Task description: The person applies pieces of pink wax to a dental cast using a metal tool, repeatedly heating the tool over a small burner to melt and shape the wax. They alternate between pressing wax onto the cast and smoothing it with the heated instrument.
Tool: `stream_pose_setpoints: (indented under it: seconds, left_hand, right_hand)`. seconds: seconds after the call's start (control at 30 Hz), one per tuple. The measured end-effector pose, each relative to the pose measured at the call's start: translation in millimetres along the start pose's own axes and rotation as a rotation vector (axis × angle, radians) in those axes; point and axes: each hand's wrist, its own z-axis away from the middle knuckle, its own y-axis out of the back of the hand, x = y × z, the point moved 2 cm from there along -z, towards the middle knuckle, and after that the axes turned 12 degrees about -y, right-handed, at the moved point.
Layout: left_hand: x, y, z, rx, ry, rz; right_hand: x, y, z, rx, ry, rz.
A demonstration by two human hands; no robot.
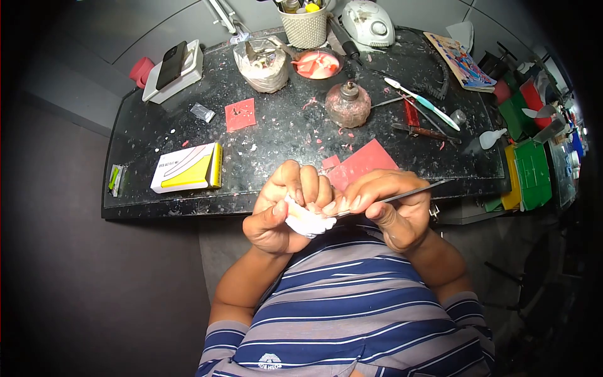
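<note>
Close to my body, in front of the bench edge, my left hand point(276, 217) holds a small white piece point(306, 223) between thumb and fingers. My right hand point(396, 204) is closed on a thin dark metal tool point(411, 192), whose near end touches or almost touches the white piece's right side. Fingertips of both hands meet there and hide part of the piece. Just beyond the hands lie a red sheet point(364, 164) and a smaller red scrap.
The dark speckled bench point(282, 132) bears a yellow-white box point(188, 167), a red square point(240, 115), a glass burner point(348, 105), a plastic-lined container point(262, 68), a pink-filled bowl point(317, 64), a toothbrush point(424, 103), a knife point(426, 132) and a phone on a white box point(178, 81).
</note>
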Motion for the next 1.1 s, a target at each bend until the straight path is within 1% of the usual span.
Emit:
stream_pose_setpoints:
  seconds: [0.03,0.07,0.13,0.2,0.27,0.3,0.33,0.37,0.4,0.47,0.53,0.57,0.6,0.67,0.77,0.9,0.97,1.0,1.03,1.07,1.1]
  left_hand:
    - [-2.9,2.8,-0.3,0.012,0.015,0.042]
    - [-5.6,4.0,-0.5,0.024,0.030,0.085]
    - [-9.3,2.4,-1.3,0.059,0.034,0.112]
    - [-10.7,2.3,-2.1,0.131,0.035,0.052]
    - [-8.9,5.9,-2.2,0.097,0.033,0.066]
    - [-7.0,6.1,-2.4,0.090,-0.033,-0.043]
    - [-4.9,6.1,-3.3,0.081,-0.101,-0.152]
    - [-1.7,9.4,-2.9,0.047,-0.150,-0.268]
    - [1.0,10.9,-2.3,0.046,-0.151,-0.268]
    - [5.2,11.3,-0.5,-0.045,-0.219,-0.515]
    - [3.3,13.0,0.4,-0.058,-0.223,-0.498]
    - [2.1,13.4,0.9,-0.046,-0.201,-0.448]
    - [1.2,13.5,0.5,-0.035,-0.178,-0.398]
    - [1.1,13.2,-1.5,-0.052,-0.176,-0.365]
    - [0.6,12.2,-2.5,-0.060,-0.182,-0.334]
    - [-1.6,12.8,-2.2,-0.053,-0.191,-0.336]
    - [0.0,16.0,-2.3,-0.072,-0.182,-0.340]
    - [0.5,16.8,-2.4,-0.092,-0.173,-0.344]
    - [0.4,15.3,-1.8,-0.092,-0.173,-0.345]
    - [0.9,13.2,-0.8,-0.064,-0.194,-0.424]
    - [1.4,12.2,-0.3,-0.037,-0.216,-0.503]
  right_hand:
    - [5.0,-1.4,1.5,-0.003,-0.016,-0.090]
    - [6.9,-5.1,3.2,-0.004,-0.016,-0.089]
    - [13.2,-10.1,5.2,0.064,-0.151,-0.382]
    - [15.8,-6.2,2.5,0.054,-0.133,-0.377]
    - [15.3,0.2,-1.1,0.189,-0.147,-0.360]
    - [17.0,6.4,-3.5,0.305,-0.118,-0.259]
    - [18.3,15.0,-5.9,0.374,-0.148,-0.154]
    - [16.1,20.8,-7.6,0.400,-0.147,-0.115]
    - [11.5,24.5,-8.7,0.427,-0.146,-0.076]
    - [8.0,29.3,-5.9,0.422,-0.137,-0.097]
    - [6.9,28.4,-3.6,0.170,-0.029,-0.003]
    - [1.6,20.4,-4.4,0.117,-0.026,-0.016]
    - [2.1,18.7,-3.8,0.102,0.021,0.063]
    - [5.0,16.7,-2.3,0.077,0.012,0.073]
    - [10.4,17.2,-0.2,0.060,-0.023,0.068]
    - [12.4,16.6,-2.3,0.054,-0.004,0.037]
    - [11.7,18.7,-3.0,0.122,0.054,0.231]
    - [12.0,17.2,-3.4,0.123,0.054,0.230]
    - [12.7,15.8,-4.1,0.176,0.029,0.149]
    - [13.2,15.5,-4.5,0.228,0.003,0.068]
    - [12.7,15.9,-4.1,0.259,0.010,0.080]
